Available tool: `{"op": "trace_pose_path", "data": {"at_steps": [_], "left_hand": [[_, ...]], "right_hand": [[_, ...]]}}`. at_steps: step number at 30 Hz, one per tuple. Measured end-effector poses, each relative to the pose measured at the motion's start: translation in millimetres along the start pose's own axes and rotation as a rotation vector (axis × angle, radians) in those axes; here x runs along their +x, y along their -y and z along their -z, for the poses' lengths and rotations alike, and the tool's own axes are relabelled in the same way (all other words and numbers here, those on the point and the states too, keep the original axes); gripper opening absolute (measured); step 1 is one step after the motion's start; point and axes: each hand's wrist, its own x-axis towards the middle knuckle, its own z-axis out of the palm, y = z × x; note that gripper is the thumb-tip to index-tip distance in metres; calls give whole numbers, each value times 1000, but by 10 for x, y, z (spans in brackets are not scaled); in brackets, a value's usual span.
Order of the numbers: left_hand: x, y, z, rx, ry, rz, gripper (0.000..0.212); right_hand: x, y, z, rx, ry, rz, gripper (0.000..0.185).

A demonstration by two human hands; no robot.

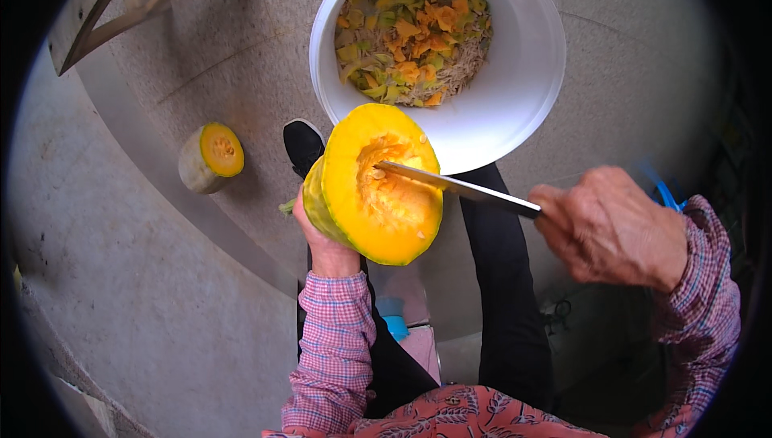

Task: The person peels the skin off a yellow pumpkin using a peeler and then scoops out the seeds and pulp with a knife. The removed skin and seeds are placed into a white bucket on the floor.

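Observation:
A halved pumpkin (344,209) rests in my left hand (325,245), which grips it from beneath and behind, most of the fingers hidden. Its cut orange face is turned up and to the right, with a hollow of fibrous pulp and a few pale seeds. My right hand (615,230) is closed around the handle of a knife (464,186). The blade's tip reaches into the hollow. Just beyond the pumpkin stands a white plastic bucket (518,76), holding orange and green-yellow peel pieces and pale shreds.
Another cut pumpkin piece (211,157) lies on the concrete floor (259,76) to the left. A wooden frame (114,22) stands at the upper left. My black shoe (303,143) is beside the bucket. Something light blue (395,320) shows between my legs.

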Motion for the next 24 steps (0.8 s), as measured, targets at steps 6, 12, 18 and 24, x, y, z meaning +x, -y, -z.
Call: {"op": "trace_pose_path", "data": {"at_steps": [6, 12, 18, 24], "left_hand": [[-6, -5, 46, 26, 17, 30, 50], [-4, 14, 49, -24, -68, 39, 49], [-12, -13, 8, -4, -35, 35, 49], [-19, -2, 7, -9, -56, 30, 51]], "right_hand": [[-136, 43, 46, 106, 58, -101, 15], [4, 34, -9, 123, 63, -10, 14], [-52, -65, -60, 53, -66, -38, 16], [-98, 89, 99, 195, 114, -104, 15]]}}
